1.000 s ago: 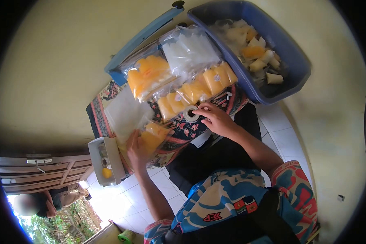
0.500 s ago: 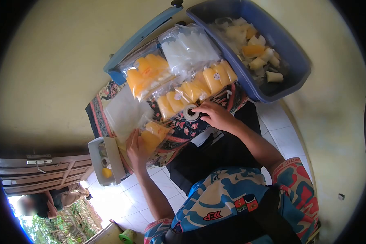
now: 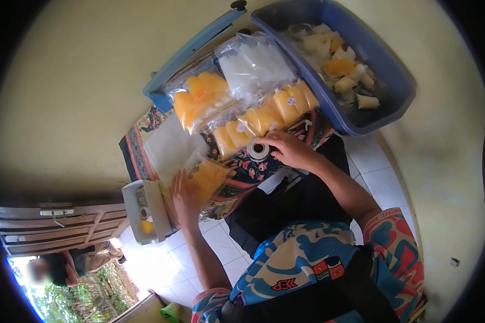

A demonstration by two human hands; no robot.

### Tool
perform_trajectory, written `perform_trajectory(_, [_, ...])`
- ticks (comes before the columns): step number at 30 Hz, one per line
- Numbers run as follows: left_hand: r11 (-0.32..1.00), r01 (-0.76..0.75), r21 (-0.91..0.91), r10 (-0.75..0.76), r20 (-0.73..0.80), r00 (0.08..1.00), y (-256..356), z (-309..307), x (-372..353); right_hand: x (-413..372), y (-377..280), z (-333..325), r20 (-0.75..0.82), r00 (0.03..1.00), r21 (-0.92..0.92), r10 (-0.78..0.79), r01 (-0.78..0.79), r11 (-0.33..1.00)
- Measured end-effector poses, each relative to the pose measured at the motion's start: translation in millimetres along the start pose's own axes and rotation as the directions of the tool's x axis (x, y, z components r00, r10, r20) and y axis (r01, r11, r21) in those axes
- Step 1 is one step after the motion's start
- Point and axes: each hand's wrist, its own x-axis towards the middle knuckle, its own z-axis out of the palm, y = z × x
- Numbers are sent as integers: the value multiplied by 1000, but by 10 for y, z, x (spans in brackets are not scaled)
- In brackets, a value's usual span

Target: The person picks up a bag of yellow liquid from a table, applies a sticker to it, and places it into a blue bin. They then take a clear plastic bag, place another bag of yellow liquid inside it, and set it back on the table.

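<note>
My left hand (image 3: pixel 185 198) lies with fingers stretched along the left side of a clear plastic bag of orange packets (image 3: pixel 209 178) on the patterned cloth (image 3: pixel 253 171). With bent fingers, my right hand (image 3: pixel 291 149) grips the upper right edge of a white roll (image 3: pixel 258 151) with a dark hollow core. The roll rests flat on the cloth; my thumb is partly hidden. Just beyond it sit bagged orange packets (image 3: pixel 264 119), some with a small round sticker. A flat stack of clear plastic bags (image 3: pixel 170 148) lies above my left hand.
Farther back are another bag of orange packets (image 3: pixel 199 99), a bag of white packets (image 3: pixel 256 62) and a long blue sealer-like device (image 3: pixel 194 51). A blue tub (image 3: pixel 399 107) holds loose packets at right. At left stands a white box (image 3: pixel 156 229). A person (image 3: pixel 73 264) is outside the doorway.
The whole view has shifted slightly. Both hands stay at the bag and the roll, with the right fingers slightly shifted over the roll's edge.
</note>
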Motion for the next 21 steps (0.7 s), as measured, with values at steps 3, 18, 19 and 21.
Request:
perform_trajectory(3, [997, -71, -23, 71, -2, 998, 375, -47, 42, 2, -11, -14, -39, 999, 43, 9, -8, 999])
perform_trajectory(18, [931, -122, -344, 185, 158, 970, 1333, 825, 98, -131, -113, 4, -34, 993, 283, 110, -96, 954])
perform_trajectory(19, [932, -130, -340, 186, 138, 973, 1330, 840, 108, -142, -90, 29, -47, 994, 287, 103, -86, 954])
perform_trajectory(21, [933, -131, -336, 181, 121, 976, 1327, 881, 119, -159, -71, 64, -59, 992, 315, 113, -89, 945])
